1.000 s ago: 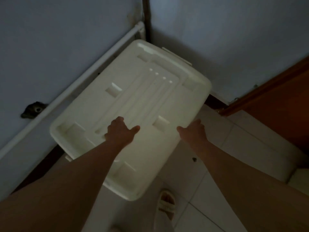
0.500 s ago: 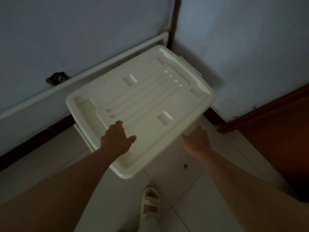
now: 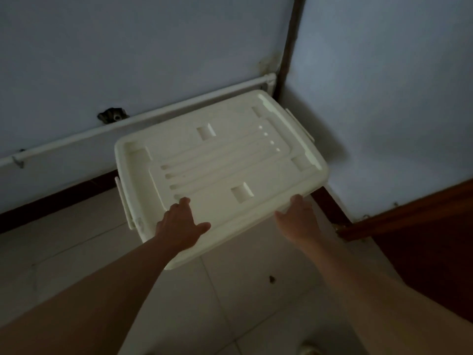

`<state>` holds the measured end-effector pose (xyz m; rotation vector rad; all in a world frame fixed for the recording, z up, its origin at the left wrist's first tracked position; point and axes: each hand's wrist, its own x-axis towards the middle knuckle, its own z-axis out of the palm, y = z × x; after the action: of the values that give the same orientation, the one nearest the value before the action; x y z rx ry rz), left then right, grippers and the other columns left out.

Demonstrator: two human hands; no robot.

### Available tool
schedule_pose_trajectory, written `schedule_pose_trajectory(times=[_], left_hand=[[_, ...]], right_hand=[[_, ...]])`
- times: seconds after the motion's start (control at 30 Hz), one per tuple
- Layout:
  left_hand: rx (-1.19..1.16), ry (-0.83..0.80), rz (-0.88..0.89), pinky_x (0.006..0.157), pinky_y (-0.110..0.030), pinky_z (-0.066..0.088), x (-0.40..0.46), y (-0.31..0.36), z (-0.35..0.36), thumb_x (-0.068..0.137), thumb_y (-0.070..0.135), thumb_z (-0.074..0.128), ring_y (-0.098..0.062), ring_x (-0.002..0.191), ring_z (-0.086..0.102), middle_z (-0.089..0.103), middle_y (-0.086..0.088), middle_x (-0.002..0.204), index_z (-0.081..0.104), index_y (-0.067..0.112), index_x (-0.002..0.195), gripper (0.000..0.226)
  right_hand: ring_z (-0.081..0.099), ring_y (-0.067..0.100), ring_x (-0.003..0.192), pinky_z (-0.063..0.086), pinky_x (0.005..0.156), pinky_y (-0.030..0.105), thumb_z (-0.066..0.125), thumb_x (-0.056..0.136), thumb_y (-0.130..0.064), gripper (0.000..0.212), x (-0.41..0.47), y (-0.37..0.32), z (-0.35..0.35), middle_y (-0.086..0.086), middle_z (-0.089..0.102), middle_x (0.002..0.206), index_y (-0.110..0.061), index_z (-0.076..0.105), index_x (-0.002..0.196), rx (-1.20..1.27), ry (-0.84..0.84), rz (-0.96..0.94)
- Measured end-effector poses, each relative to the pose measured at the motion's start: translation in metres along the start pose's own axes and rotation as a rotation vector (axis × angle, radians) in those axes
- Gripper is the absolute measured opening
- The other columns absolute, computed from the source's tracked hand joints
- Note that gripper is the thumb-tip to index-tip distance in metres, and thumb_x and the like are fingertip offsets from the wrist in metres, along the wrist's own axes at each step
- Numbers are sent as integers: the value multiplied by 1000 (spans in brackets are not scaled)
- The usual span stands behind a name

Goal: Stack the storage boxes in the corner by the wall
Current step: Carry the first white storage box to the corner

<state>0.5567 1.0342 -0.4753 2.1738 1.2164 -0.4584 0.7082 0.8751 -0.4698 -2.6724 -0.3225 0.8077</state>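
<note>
A cream-white storage box [image 3: 220, 160] with a ribbed lid stands in the corner where two pale walls meet, its far end close to the corner. My left hand [image 3: 180, 225] lies flat on the lid near its front edge, fingers spread. My right hand [image 3: 298, 217] presses against the box's front right edge, fingers extended along the rim. Side latches show on the left and far right of the box. What lies under the box is hidden.
A white pipe [image 3: 143, 121] runs along the left wall above a dark skirting. A dark hole [image 3: 112, 116] marks that wall. A brown wooden door [image 3: 419, 226] stands at the right. Pale floor tiles [image 3: 243, 290] lie below, with a slipper toe [image 3: 311, 351] at the bottom.
The view has swung left and lifted, so the box now sits more squarely to the walls. Both hands stay on the box's near edge. My foot has nearly left the view.
</note>
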Motion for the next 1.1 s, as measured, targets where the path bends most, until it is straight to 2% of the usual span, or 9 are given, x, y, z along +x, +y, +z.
schedule_pose_trajectory(times=[0.17,0.33,0.43,0.6,0.7,0.77,0.87,0.97,1.1], left_hand=[[-14,27,-135,110,-47,34,-22,39,42,81,43,66,-32,136,38,37,-16,148,23,11,147,85],[89,52,-132,110,-45,32,-29,72,83,84,45,62,-29,138,35,32,-10,151,20,16,148,82],[196,103,-121,110,-45,28,-23,68,95,85,45,60,-26,141,29,26,-7,154,19,20,148,80],[340,208,-140,109,-44,29,-2,37,109,84,43,62,-27,137,33,33,-7,149,28,22,144,72],[402,266,-127,101,-43,37,14,18,125,82,39,66,-29,125,44,44,-11,134,39,19,135,63],[411,311,-107,93,-42,42,22,11,135,83,37,66,-29,118,49,48,-11,126,42,18,130,56],[494,396,-83,83,-39,44,30,7,143,86,41,61,-29,111,54,52,-10,121,44,17,126,50],[615,409,-20,77,-36,43,37,4,147,87,46,56,-28,109,56,54,-8,119,44,19,127,49],[607,411,18,71,-35,39,40,1,149,87,42,58,-27,108,56,53,-6,118,47,21,125,44]], right_hand=[[43,32,126,40,100,36,48,92,-15,45,22,47,-29,18,40,135,-6,34,134,-179,-90,-218],[43,29,122,42,96,36,50,90,-15,45,52,80,-38,14,42,131,-10,34,132,-302,-71,-369],[45,30,120,43,96,37,52,88,-15,50,66,87,-21,13,43,130,-12,33,134,-431,-63,-476],[43,31,124,37,100,41,48,87,-11,56,89,80,21,12,42,136,-16,32,140,-660,74,-717],[50,34,116,38,98,42,36,84,-3,50,110,83,49,17,50,128,-10,46,133,-805,208,-856],[64,31,88,51,79,37,33,74,-5,47,120,83,64,15,65,100,-9,67,106,-883,322,-924],[63,28,64,52,62,31,64,63,-12,19,133,77,77,12,66,75,-7,71,80,-925,382,-979],[63,26,59,50,57,28,88,42,-20,37,144,74,79,9,65,71,-10,69,72,-943,351,-1011],[62,24,57,47,52,25,91,35,-24,43,151,74,77,6,64,68,-12,66,68,-901,308,-1110]])
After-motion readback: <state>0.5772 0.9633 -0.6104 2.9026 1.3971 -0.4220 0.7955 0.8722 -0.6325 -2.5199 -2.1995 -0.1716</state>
